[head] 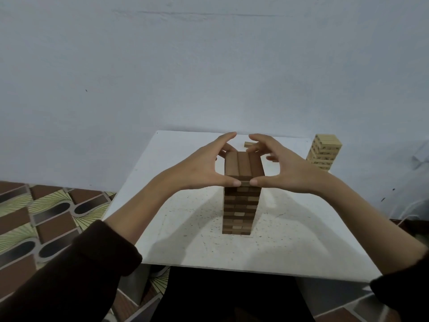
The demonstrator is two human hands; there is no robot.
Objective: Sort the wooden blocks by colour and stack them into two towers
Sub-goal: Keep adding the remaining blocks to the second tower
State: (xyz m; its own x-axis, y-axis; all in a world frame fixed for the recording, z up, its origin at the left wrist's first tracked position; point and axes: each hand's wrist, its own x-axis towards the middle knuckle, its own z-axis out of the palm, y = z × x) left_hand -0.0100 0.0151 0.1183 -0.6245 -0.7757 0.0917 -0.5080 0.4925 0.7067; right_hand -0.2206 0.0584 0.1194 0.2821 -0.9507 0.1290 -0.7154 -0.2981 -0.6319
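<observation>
Head view, and over on the left a glossy floor (34,217) shows tiles patterned in brown bars, dark ovals and pale ribbed fans. A dark sleeve (69,275) comes up from the near left corner, loose fabric bunched at the forearm. Now the white table (185,240), a flat square slab with a faintly speckled, matte top. The left hand (199,168) is at the top of the dark tower (241,205), thumb tip pressed to the near face just under the top layer, fingers curved round the far end. That tower stands upright at the middle of the table, a tall square column of smooth brown wooden blocks, three long ones lying side by side on top, with the layers below crossing. Just behind it, between the fingertips, one loose pale block (248,143) lies flat near the far edge. The right hand (285,168) mirrors the left, thumb on the near face nearly meeting the other thumb, fingers hooked over the far side. At the far right corner stands the light tower (323,152), shorter, pale wood with dark printed marks on its sides.
</observation>
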